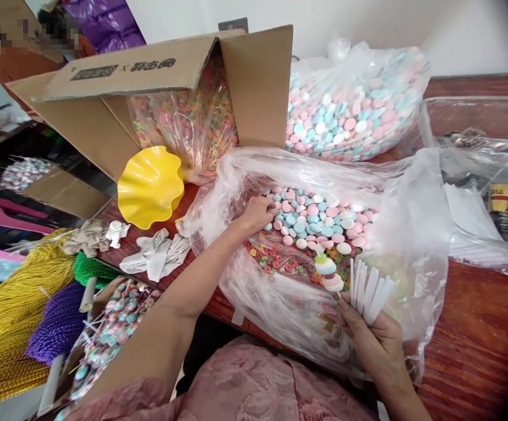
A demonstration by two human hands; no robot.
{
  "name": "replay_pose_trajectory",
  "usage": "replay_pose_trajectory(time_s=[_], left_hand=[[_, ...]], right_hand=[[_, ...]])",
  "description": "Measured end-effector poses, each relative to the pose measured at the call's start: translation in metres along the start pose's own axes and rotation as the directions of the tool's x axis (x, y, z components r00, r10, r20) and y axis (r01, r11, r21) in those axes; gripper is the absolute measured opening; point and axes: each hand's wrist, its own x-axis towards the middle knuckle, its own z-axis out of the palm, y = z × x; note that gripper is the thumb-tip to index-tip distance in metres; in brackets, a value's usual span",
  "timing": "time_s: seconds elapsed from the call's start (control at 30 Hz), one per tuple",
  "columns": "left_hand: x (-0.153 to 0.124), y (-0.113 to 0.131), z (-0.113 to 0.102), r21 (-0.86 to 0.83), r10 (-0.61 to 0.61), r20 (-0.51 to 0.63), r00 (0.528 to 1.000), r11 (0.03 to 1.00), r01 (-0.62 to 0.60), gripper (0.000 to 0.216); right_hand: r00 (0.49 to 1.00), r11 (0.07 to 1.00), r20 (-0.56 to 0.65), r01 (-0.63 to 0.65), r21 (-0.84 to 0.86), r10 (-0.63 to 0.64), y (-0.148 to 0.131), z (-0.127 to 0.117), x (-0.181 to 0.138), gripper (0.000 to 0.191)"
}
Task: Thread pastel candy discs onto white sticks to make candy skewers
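Note:
My left hand (258,214) reaches into a pile of round pastel pieces (310,216), pink, blue and white, in an opened clear plastic bag (271,164). Its fingers are bent together at the pile's left edge; whatever the tips pinch is hidden. My right hand (374,336) is closed around a bundle of white sticks (372,289). Between its thumb and finger it also grips a thin skewer (333,283) stacked with pink, white and blue pieces and a yellow-green top. Small coloured rings (275,257) lie in front of the pastel pile.
Behind stand a cardboard box (258,88) holding a bag of coloured rings (183,123), and a full bag of pastel pieces (350,111). A yellow wavy bowl (151,187) and grey gloves (155,254) sit left. Below are finished skewers (117,327) and gold cords (30,286).

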Motion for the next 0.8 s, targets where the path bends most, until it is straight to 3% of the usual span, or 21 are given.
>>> replay_pose_trajectory(time_s=[0.17,0.33,0.43,0.67,0.73,0.8], left_hand=[[-0.009,-0.005,0.001,-0.011,-0.003,0.0,1.0,1.0,0.003,0.017],[-0.013,-0.011,0.004,0.149,0.186,0.062,0.981,0.97,-0.193,0.023],[-0.018,-0.018,0.001,0.16,0.245,0.102,0.964,0.953,-0.259,0.021],[-0.026,-0.021,0.003,0.042,0.339,0.066,0.938,0.939,-0.342,0.021],[-0.028,-0.014,0.003,-0.041,0.309,-0.019,0.951,0.95,-0.31,0.029],[-0.034,-0.004,-0.001,-0.219,0.2,-0.097,0.975,0.951,-0.217,0.03]], right_hand=[[0.999,0.999,0.004,-0.034,0.031,0.034,0.001,-0.002,0.004,0.036],[1.0,1.0,0.021,-0.004,-0.004,0.004,0.003,0.0,0.003,0.031],[0.999,0.999,0.028,0.016,-0.033,-0.015,0.004,-0.001,0.002,0.03],[0.996,0.995,0.063,0.065,-0.07,-0.061,0.007,0.001,0.004,0.03],[0.992,0.991,0.086,0.103,-0.09,-0.095,0.005,0.001,0.004,0.029],[0.989,0.986,0.094,0.125,-0.108,-0.115,0.001,0.002,0.004,0.027]])
